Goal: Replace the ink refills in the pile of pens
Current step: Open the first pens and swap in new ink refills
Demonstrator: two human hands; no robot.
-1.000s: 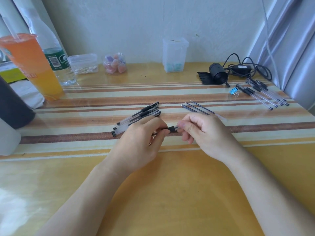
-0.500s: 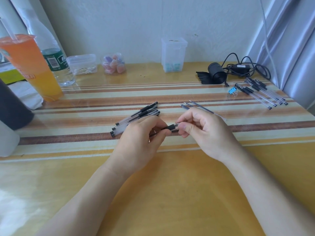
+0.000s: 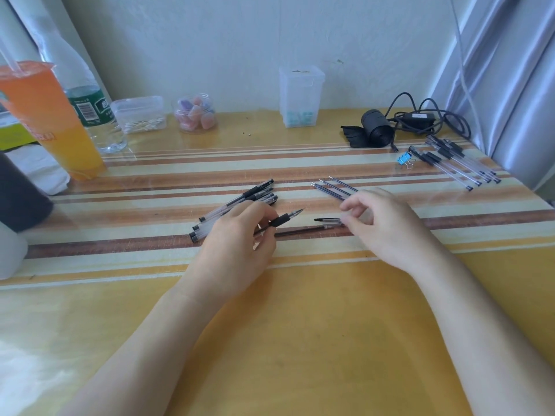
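Two bare forearms reach in from the bottom of the frame across a yellow desk [image 3: 300,340]. At centre, the left hand [image 3: 237,235] grips an uncapped pen [image 3: 282,220], fingers [image 3: 264,232] curled round the barrel behind its black rubber sleeve, the tip pointing to the upper right. Just right of centre, the right hand [image 3: 387,226] hovers with fingers loosely curled, their tips meeting the end of a black cap [image 3: 327,219]. Whether they pinch it or merely touch it cannot be told. A dark loose refill [image 3: 300,231] lies flat on the desk between the two hands.

Just beyond the left hand sits the pile of pens [image 3: 240,202], capped and side by side. Beyond the right hand, a few spare refills [image 3: 333,187] lie in a fan. Toward the upper right are a second row of pens [image 3: 456,162], a blue binder clip [image 3: 404,160] and a black coiled cable [image 3: 420,121]. An orange drink [image 3: 54,121] stands at the upper left.

The pen looks light and stiff, with a smooth, clear barrel likely to slip, so the rubber sleeve seems the surest hold. The refills appear thin and easily bent. They are probably best pinched close to the writing end and drawn out straight.
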